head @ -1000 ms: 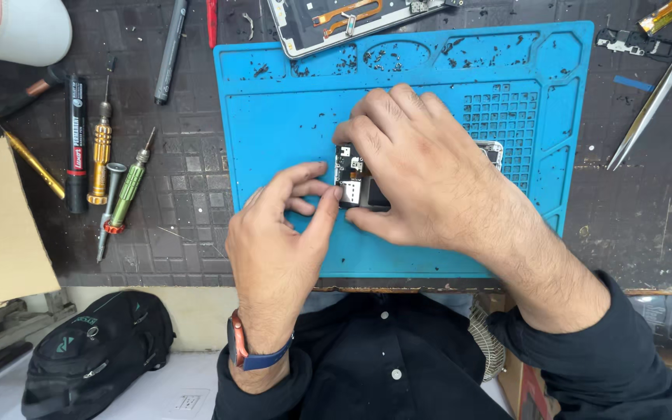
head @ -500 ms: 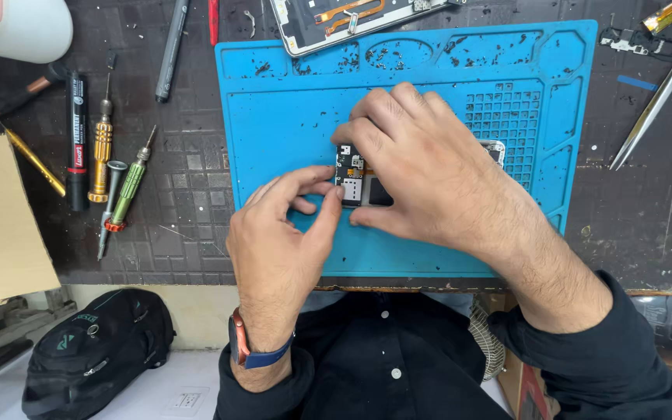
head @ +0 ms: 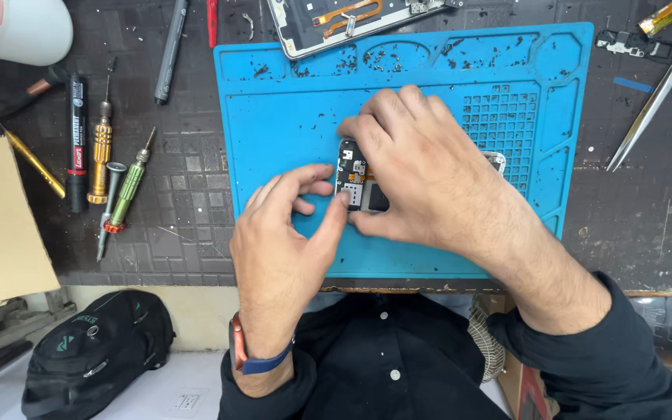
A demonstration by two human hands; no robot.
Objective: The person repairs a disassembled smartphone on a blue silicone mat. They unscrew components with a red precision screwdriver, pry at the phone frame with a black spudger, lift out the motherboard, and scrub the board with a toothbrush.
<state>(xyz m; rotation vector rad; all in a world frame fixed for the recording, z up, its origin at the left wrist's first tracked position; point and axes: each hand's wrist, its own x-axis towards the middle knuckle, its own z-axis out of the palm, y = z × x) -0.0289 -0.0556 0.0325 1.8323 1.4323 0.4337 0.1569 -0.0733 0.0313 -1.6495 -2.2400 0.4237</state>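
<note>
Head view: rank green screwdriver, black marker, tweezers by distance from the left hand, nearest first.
From the left hand, at the blue mat's lower left edge:
1. Green screwdriver, just left of it on the dark bench.
2. Black marker, farther left, beyond the orange-handled screwdriver.
3. Tweezers, far right, past the mat's right edge.

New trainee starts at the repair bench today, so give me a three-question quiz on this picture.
1. True or false: the opened phone lies on the blue mat.
2. Which hand covers most of the phone: A) left hand B) right hand?
3. Fill in: the green screwdriver lies to the ___ of the mat, as seen in the picture.

Key: 1 true; 2 B; 3 left.
</note>
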